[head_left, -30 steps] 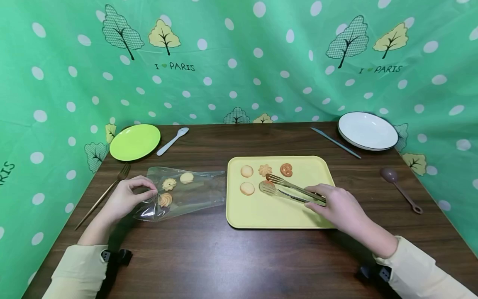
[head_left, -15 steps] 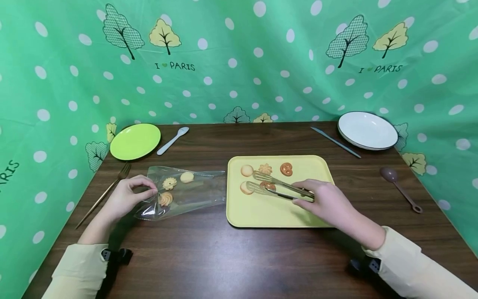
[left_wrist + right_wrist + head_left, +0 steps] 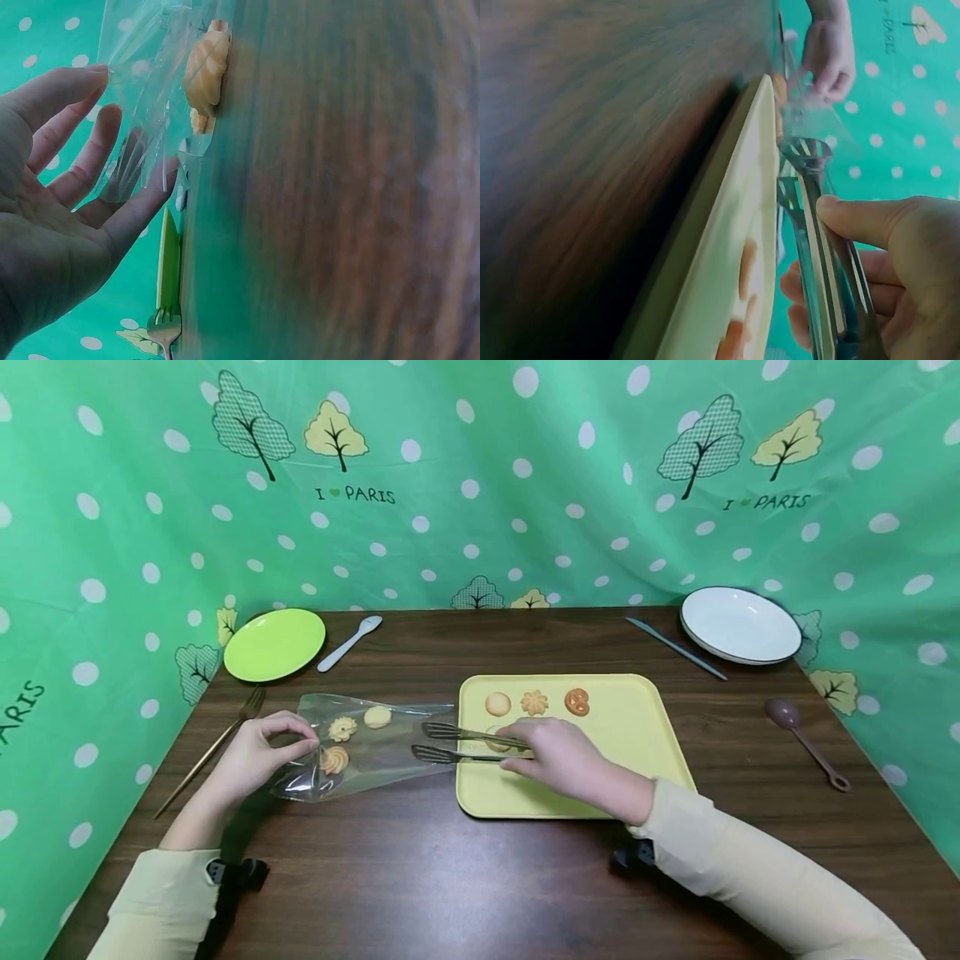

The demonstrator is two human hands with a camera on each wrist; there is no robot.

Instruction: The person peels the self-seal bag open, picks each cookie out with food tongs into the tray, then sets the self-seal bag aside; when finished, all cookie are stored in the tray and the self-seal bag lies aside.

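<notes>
In the head view, my left hand [image 3: 262,752] pinches the closed left end of a clear plastic bag [image 3: 382,756] lying on the table. Inside it are a flower-shaped cookie [image 3: 342,729], a round cookie [image 3: 378,717] and a swirled cookie [image 3: 334,760]. My right hand [image 3: 562,760] holds metal tongs [image 3: 438,756], whose spread tips reach over the bag's right end with nothing seen between them. Beneath the tongs lies a yellow tray [image 3: 645,760]. Its back row holds a round cookie [image 3: 498,704], a flower-shaped one [image 3: 535,702] and a pretzel-shaped one [image 3: 577,702]. My right hand partly hides the front cookies.
A green plate [image 3: 274,645], a pale spoon [image 3: 350,644] and a fork [image 3: 213,747] lie to the left. On the right are a white dish [image 3: 741,625], a blue-grey knife [image 3: 675,647] and a brown spoon [image 3: 806,743]. A green curtain [image 3: 480,527] hangs behind the table.
My right hand has carried the tongs left, from over the tray's cookies to the bag's right end. The left hand keeps its hold on the bag.
</notes>
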